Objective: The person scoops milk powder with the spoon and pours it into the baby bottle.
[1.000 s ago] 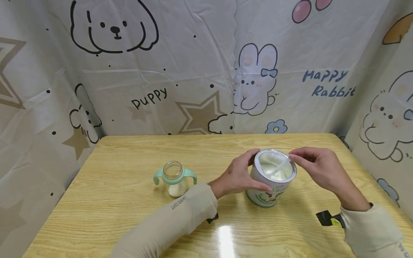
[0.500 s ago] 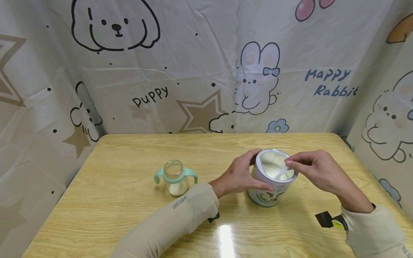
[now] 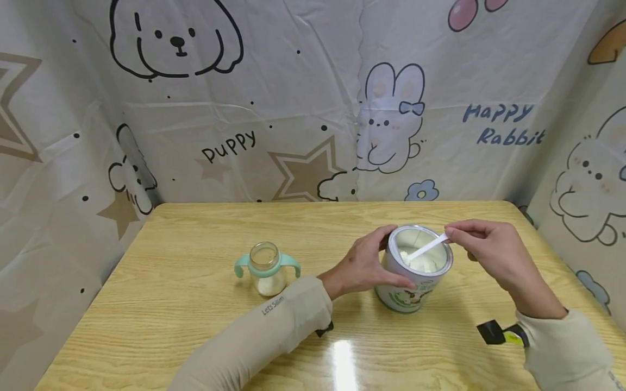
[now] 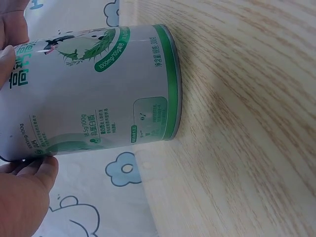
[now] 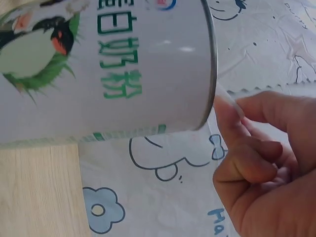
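Observation:
A white and green milk powder can (image 3: 408, 293) stands lidless on the table, tilted slightly, with pale powder (image 3: 425, 265) inside. My left hand (image 3: 364, 263) grips its side, thumb across the front and fingers behind; the left wrist view shows the can (image 4: 98, 94) between thumb and fingers. Above the rim, my right hand (image 3: 494, 252) pinches the handle end of a white plastic scoop (image 3: 427, 247), whose bowl end reaches down into the can at the powder. In the right wrist view, most of the scoop (image 5: 231, 98) is hidden behind the can.
Left of the can stands an open baby bottle (image 3: 266, 266) with mint-green handles and some powder at the bottom. The wooden table (image 3: 195, 228) ends at a printed cloth (image 3: 293, 108) behind and on both sides. A left sleeve (image 3: 264, 331) passes close in front of the bottle.
My right hand first moved in over the can, pushing the scoop deeper, then drew back right and up, so more of the scoop's handle shows. My left hand keeps its grip on the can.

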Action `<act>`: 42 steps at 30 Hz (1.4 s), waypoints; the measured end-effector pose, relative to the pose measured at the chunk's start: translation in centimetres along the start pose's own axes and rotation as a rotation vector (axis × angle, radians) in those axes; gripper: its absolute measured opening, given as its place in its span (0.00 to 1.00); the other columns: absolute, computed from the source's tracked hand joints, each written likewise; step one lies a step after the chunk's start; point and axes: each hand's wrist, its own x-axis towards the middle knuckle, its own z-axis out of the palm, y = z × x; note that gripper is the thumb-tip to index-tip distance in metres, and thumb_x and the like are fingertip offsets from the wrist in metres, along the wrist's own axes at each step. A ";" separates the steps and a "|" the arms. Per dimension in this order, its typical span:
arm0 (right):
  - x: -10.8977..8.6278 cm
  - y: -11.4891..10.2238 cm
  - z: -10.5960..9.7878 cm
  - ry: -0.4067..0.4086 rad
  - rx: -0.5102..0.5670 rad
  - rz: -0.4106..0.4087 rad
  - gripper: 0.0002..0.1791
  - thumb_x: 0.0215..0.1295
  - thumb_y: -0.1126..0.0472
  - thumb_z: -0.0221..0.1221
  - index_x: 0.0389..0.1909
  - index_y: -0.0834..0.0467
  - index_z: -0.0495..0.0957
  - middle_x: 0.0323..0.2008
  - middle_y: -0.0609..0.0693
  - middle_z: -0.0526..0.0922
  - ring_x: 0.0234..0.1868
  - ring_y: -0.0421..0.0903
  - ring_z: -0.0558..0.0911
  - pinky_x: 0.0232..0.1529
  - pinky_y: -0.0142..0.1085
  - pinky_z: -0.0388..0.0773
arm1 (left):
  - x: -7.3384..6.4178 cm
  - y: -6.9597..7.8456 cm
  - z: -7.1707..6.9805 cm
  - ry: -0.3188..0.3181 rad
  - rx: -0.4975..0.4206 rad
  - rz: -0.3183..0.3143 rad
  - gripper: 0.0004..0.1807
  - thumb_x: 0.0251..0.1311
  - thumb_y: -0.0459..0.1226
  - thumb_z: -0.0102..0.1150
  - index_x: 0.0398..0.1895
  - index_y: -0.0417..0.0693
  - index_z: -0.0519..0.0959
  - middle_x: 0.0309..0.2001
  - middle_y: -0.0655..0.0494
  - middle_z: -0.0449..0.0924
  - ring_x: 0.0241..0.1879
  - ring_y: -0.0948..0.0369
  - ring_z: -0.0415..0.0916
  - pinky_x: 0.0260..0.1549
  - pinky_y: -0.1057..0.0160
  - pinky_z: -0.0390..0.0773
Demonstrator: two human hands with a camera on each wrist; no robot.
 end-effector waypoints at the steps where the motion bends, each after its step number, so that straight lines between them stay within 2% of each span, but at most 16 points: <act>1: 0.1 0.2 -0.1 0.014 0.020 0.016 0.28 0.71 0.44 0.59 0.54 0.66 0.80 0.32 0.39 0.85 0.29 0.42 0.72 0.28 0.32 0.73 | 0.0 0.0 0.0 0.001 -0.001 -0.002 0.51 0.39 0.39 0.84 0.69 0.45 0.65 0.62 0.52 0.74 0.62 0.63 0.73 0.60 0.71 0.71; 5: 0.2 1.0 -0.5 0.058 0.137 0.041 0.26 0.72 0.47 0.59 0.55 0.67 0.79 0.29 0.31 0.83 0.27 0.40 0.72 0.25 0.30 0.72 | 0.0 0.0 0.0 0.004 -0.002 -0.016 0.51 0.40 0.39 0.84 0.69 0.46 0.65 0.62 0.55 0.74 0.62 0.66 0.72 0.60 0.70 0.71; 8: 0.3 1.7 -0.6 0.066 0.165 0.035 0.25 0.72 0.50 0.59 0.54 0.68 0.78 0.29 0.31 0.83 0.26 0.39 0.71 0.24 0.30 0.71 | 0.0 0.0 -0.1 0.005 0.002 -0.019 0.51 0.40 0.39 0.84 0.69 0.46 0.65 0.62 0.55 0.74 0.62 0.66 0.71 0.60 0.70 0.71; 13: 0.2 2.0 -0.7 0.038 0.083 0.022 0.27 0.74 0.48 0.57 0.54 0.70 0.78 0.28 0.32 0.83 0.25 0.40 0.71 0.23 0.31 0.70 | 0.1 0.0 -0.1 0.004 0.003 -0.008 0.51 0.40 0.38 0.84 0.69 0.45 0.65 0.62 0.53 0.74 0.62 0.64 0.72 0.60 0.70 0.71; 15: 0.3 2.0 -0.7 0.035 0.085 0.020 0.27 0.73 0.47 0.58 0.54 0.70 0.78 0.29 0.34 0.84 0.26 0.40 0.71 0.23 0.31 0.70 | 0.1 0.0 -0.2 0.004 0.002 -0.006 0.51 0.40 0.38 0.84 0.69 0.45 0.65 0.62 0.52 0.74 0.62 0.63 0.72 0.60 0.70 0.71; 19: 0.2 2.0 -0.8 0.068 0.100 0.032 0.27 0.72 0.47 0.59 0.54 0.69 0.78 0.30 0.33 0.84 0.29 0.39 0.72 0.27 0.28 0.75 | 0.0 0.0 -0.2 0.003 0.000 -0.003 0.51 0.40 0.38 0.84 0.69 0.45 0.65 0.62 0.53 0.75 0.62 0.64 0.72 0.60 0.70 0.71; 25: 0.0 1.9 -0.6 0.105 0.047 0.073 0.27 0.72 0.46 0.59 0.55 0.66 0.79 0.30 0.31 0.83 0.33 0.40 0.74 0.28 0.28 0.77 | 0.0 0.1 -0.1 0.002 -0.002 -0.009 0.51 0.40 0.39 0.84 0.70 0.46 0.65 0.62 0.54 0.74 0.63 0.65 0.71 0.61 0.70 0.71; 34: 0.0 2.1 -0.7 0.109 0.104 0.080 0.25 0.72 0.48 0.60 0.54 0.68 0.78 0.29 0.30 0.84 0.32 0.37 0.74 0.28 0.27 0.79 | 0.0 0.1 -0.1 -0.004 -0.005 -0.003 0.51 0.40 0.39 0.84 0.70 0.46 0.64 0.63 0.54 0.74 0.63 0.66 0.70 0.61 0.70 0.70; 38: 0.0 2.4 -0.8 0.098 0.149 0.092 0.22 0.71 0.48 0.60 0.52 0.64 0.80 0.29 0.30 0.85 0.32 0.37 0.74 0.29 0.26 0.79 | -0.1 0.0 -0.1 -0.004 -0.007 -0.014 0.52 0.40 0.39 0.84 0.71 0.46 0.64 0.64 0.54 0.73 0.64 0.65 0.70 0.62 0.69 0.69; 42: 0.1 2.7 -1.2 0.077 0.226 0.100 0.11 0.71 0.49 0.61 0.43 0.52 0.83 0.29 0.31 0.85 0.30 0.37 0.72 0.30 0.26 0.79 | -0.3 0.0 -0.3 -0.009 -0.003 -0.031 0.54 0.40 0.41 0.84 0.72 0.47 0.63 0.66 0.55 0.71 0.66 0.65 0.67 0.64 0.67 0.68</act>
